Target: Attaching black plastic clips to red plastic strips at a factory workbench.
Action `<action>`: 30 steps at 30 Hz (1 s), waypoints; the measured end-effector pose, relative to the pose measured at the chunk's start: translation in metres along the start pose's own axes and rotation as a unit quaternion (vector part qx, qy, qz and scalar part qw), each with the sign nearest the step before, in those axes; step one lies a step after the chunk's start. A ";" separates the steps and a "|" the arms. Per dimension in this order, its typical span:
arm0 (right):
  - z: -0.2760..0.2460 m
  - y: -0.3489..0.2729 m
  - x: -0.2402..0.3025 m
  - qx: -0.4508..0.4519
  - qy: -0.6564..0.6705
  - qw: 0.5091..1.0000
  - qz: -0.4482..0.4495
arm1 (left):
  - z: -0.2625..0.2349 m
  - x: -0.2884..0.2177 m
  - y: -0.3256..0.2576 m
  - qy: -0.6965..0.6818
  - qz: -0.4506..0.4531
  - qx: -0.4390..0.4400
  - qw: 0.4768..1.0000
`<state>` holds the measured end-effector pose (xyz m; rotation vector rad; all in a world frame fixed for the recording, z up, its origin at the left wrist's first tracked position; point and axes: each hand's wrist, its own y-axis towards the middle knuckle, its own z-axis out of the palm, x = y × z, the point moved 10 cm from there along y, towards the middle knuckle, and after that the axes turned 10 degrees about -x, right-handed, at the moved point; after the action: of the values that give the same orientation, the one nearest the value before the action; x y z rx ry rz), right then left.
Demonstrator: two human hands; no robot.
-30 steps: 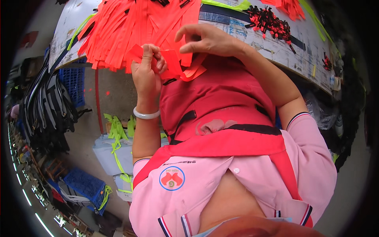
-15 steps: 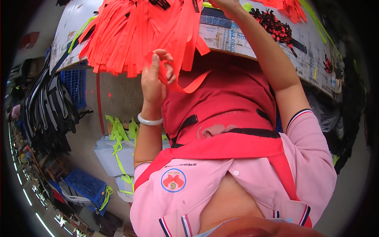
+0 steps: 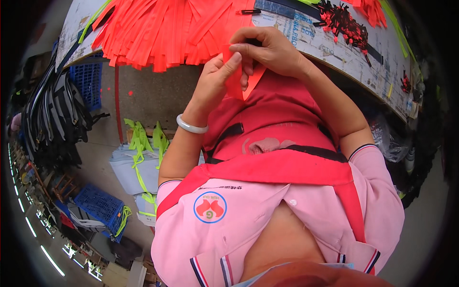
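Observation:
A bright orange-red strip [image 3: 234, 88], like a length of zipper tape, hangs between my hands over my red apron. My left hand [image 3: 214, 81] is closed on it, thumb upward. My right hand [image 3: 271, 51] pinches it from the other side with thumb and forefinger close together. Part of the strip is hidden behind the fingers. Beyond them, a thick bundle of similar strips [image 3: 153, 33] droops over the table's front edge. At its right lies a small black piece [image 3: 248, 11], apparently a zipper pull.
The worn white table [image 3: 330, 55] holds a heap of small black-and-red pieces [image 3: 345, 26] at right. Blue crates [image 3: 101, 204], a bunch of black and grey strips [image 3: 60, 115] and pale folded pieces with yellow-green straps [image 3: 131, 165] are on the left.
My right hand has come down from the table to meet my left at the strip. My left hand has moved right. The view has shifted slightly.

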<state>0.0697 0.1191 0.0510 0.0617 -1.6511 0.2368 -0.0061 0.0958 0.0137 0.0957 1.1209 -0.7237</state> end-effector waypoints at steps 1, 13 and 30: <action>0.000 -0.003 0.001 0.000 0.000 1.000 0.001 | 0.002 -0.001 -0.003 -0.079 -0.039 0.003 0.996; -0.010 -0.021 0.015 -0.062 -0.116 0.987 -0.091 | -0.029 -0.038 -0.012 0.017 0.210 -0.189 0.959; 0.003 -0.034 -0.004 -0.023 -0.201 0.973 -0.108 | -0.018 -0.027 -0.015 0.196 0.225 -0.117 0.947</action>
<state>0.0731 0.0854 0.0506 0.2677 -2.0337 0.0168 -0.0357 0.1046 0.0324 0.2937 1.4905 -0.1587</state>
